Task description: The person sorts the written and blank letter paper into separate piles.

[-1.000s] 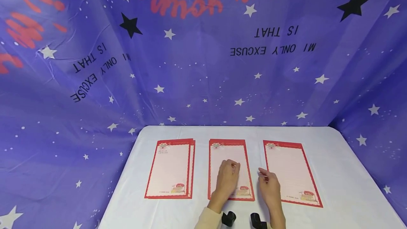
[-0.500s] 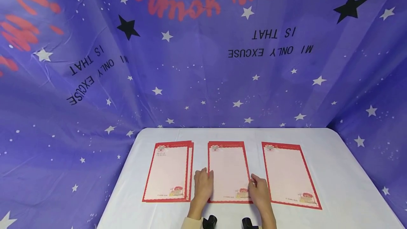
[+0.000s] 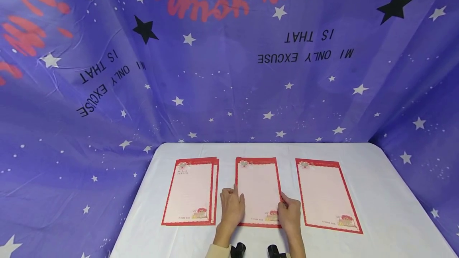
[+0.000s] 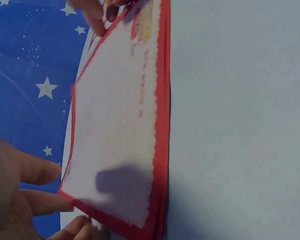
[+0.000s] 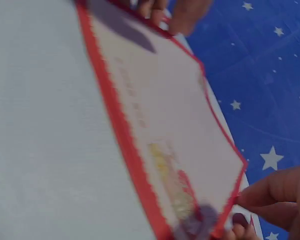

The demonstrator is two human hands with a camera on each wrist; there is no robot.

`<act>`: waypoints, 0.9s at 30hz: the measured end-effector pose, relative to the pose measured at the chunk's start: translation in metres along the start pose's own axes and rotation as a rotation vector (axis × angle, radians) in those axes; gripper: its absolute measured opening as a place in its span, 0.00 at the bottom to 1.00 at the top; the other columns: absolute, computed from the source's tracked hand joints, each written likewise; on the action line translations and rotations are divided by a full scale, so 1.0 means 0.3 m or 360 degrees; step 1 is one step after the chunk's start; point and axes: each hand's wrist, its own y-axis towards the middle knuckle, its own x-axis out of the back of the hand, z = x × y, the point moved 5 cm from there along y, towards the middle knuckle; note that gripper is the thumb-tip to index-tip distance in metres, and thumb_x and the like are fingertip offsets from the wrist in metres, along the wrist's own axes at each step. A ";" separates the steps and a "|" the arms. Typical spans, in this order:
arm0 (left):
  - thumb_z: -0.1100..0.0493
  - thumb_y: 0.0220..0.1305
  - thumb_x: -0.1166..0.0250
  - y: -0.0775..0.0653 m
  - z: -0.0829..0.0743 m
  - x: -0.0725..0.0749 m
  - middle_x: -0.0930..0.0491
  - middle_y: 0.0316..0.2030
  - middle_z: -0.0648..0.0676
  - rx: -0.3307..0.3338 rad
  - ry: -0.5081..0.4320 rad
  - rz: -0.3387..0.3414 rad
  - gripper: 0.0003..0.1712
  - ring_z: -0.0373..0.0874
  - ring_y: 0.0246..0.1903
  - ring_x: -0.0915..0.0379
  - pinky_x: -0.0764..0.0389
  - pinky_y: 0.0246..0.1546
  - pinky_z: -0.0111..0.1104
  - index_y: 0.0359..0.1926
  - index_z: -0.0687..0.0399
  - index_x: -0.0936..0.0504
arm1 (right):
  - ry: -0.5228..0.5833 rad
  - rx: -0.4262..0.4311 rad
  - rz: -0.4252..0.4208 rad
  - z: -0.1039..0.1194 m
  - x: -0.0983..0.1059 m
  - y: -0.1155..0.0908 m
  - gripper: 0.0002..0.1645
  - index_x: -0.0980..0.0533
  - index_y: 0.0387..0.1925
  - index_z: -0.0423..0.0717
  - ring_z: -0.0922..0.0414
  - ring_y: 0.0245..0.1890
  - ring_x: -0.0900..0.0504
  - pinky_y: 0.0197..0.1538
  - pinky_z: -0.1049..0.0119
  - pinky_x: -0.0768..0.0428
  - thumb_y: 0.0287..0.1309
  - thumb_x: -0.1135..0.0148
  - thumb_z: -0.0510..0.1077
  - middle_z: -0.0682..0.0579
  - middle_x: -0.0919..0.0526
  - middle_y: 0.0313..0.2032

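Note:
A stack of red-bordered letter paper, with a flower at top left and a small drawing at bottom right, lies in the middle of the table. My left hand is at its left edge, fingers mostly straight; in the left wrist view the fingers touch the edge. At the right edge, my right hand pinches the paper between thumb and fingers, clearest in the right wrist view, where the fingertips meet the border. How many sheets the right hand holds I cannot tell.
On the left lies a similar stack of letter paper with handwriting near its top. Another red-bordered sheet sits slightly turned on the right. The white-covered table meets a purple star-printed cloth behind.
My left hand has moved from over the middle stack to its left edge. My right hand has come leftward from beside the right sheet and now pinches the middle stack's right edge.

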 end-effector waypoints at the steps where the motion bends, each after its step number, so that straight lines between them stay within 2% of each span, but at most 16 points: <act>1: 0.65 0.69 0.35 -0.001 -0.002 0.000 0.28 0.48 0.68 -0.0021 0.0007 -0.0016 0.27 0.58 0.48 0.35 0.29 0.48 0.49 0.63 0.80 0.25 | -0.0014 0.0015 -0.0040 0.002 -0.002 -0.002 0.24 0.22 0.59 0.24 0.39 0.48 0.26 0.48 0.51 0.30 0.61 0.45 0.28 0.25 0.26 0.49; 3: 0.66 0.68 0.35 -0.001 0.001 -0.001 0.28 0.48 0.67 -0.0039 -0.0017 -0.0044 0.27 0.57 0.48 0.34 0.28 0.48 0.48 0.65 0.77 0.24 | -0.0037 0.0061 -0.0122 0.010 -0.006 -0.004 0.22 0.19 0.57 0.27 0.44 0.43 0.26 0.45 0.55 0.30 0.61 0.42 0.27 0.31 0.24 0.44; 6: 0.70 0.69 0.36 0.005 0.007 -0.002 0.25 0.44 0.61 -0.0048 -0.0176 -0.0064 0.25 0.50 0.43 0.31 0.26 0.45 0.42 0.65 0.73 0.23 | -0.0043 0.0099 -0.0176 0.021 -0.005 -0.003 0.19 0.17 0.55 0.30 0.51 0.37 0.25 0.40 0.64 0.29 0.63 0.40 0.27 0.39 0.20 0.38; 9: 0.73 0.69 0.38 0.015 0.010 -0.002 0.24 0.37 0.54 -0.0045 -0.0399 -0.0050 0.24 0.41 0.35 0.33 0.26 0.36 0.35 0.65 0.71 0.22 | -0.0036 0.0104 -0.0171 0.032 0.008 0.003 0.19 0.18 0.56 0.31 0.55 0.33 0.23 0.34 0.69 0.27 0.64 0.41 0.27 0.41 0.16 0.37; 12: 0.74 0.70 0.40 0.022 0.002 -0.009 0.22 0.36 0.54 -0.0034 -0.0588 -0.0020 0.24 0.37 0.33 0.33 0.26 0.34 0.30 0.66 0.71 0.22 | -0.0033 0.0073 -0.0187 0.033 0.040 0.011 0.20 0.19 0.58 0.31 0.54 0.34 0.21 0.33 0.69 0.27 0.67 0.43 0.28 0.38 0.15 0.40; 15: 0.74 0.70 0.39 0.016 -0.020 -0.033 0.20 0.38 0.57 -0.0029 -0.0736 0.0044 0.25 0.36 0.34 0.30 0.24 0.35 0.27 0.67 0.73 0.24 | -0.0029 0.0019 -0.0266 0.017 0.094 0.027 0.20 0.20 0.59 0.31 0.49 0.38 0.20 0.35 0.70 0.27 0.69 0.45 0.29 0.35 0.16 0.42; 22: 0.72 0.68 0.37 -0.034 -0.101 -0.132 0.15 0.46 0.64 -0.0039 -0.0927 0.0280 0.26 0.39 0.38 0.18 0.18 0.39 0.26 0.65 0.79 0.26 | -0.0083 -0.0100 -0.0401 -0.070 0.249 0.067 0.21 0.22 0.62 0.30 0.42 0.43 0.21 0.33 0.77 0.33 0.72 0.47 0.30 0.29 0.19 0.48; 23: 0.72 0.68 0.36 -0.039 -0.118 -0.149 0.15 0.45 0.63 -0.0051 -0.0950 0.0319 0.25 0.39 0.38 0.17 0.17 0.39 0.26 0.64 0.79 0.25 | -0.0101 -0.0117 -0.0413 -0.082 0.272 0.074 0.21 0.22 0.63 0.31 0.43 0.43 0.21 0.33 0.79 0.34 0.72 0.48 0.31 0.29 0.19 0.49; 24: 0.72 0.67 0.35 -0.044 -0.133 -0.168 0.16 0.45 0.63 -0.0058 -0.0964 0.0366 0.25 0.38 0.39 0.17 0.17 0.41 0.26 0.64 0.79 0.24 | -0.0118 -0.0120 -0.0436 -0.096 0.296 0.081 0.21 0.22 0.63 0.31 0.48 0.42 0.21 0.33 0.80 0.35 0.72 0.48 0.31 0.30 0.19 0.48; 27: 0.73 0.66 0.35 -0.055 -0.190 -0.226 0.16 0.43 0.60 -0.0094 -0.0983 0.0479 0.24 0.32 0.37 0.20 0.18 0.38 0.24 0.63 0.78 0.23 | -0.0185 -0.0164 -0.0473 -0.132 0.371 0.103 0.22 0.22 0.63 0.32 0.50 0.40 0.23 0.33 0.80 0.38 0.73 0.50 0.33 0.30 0.19 0.49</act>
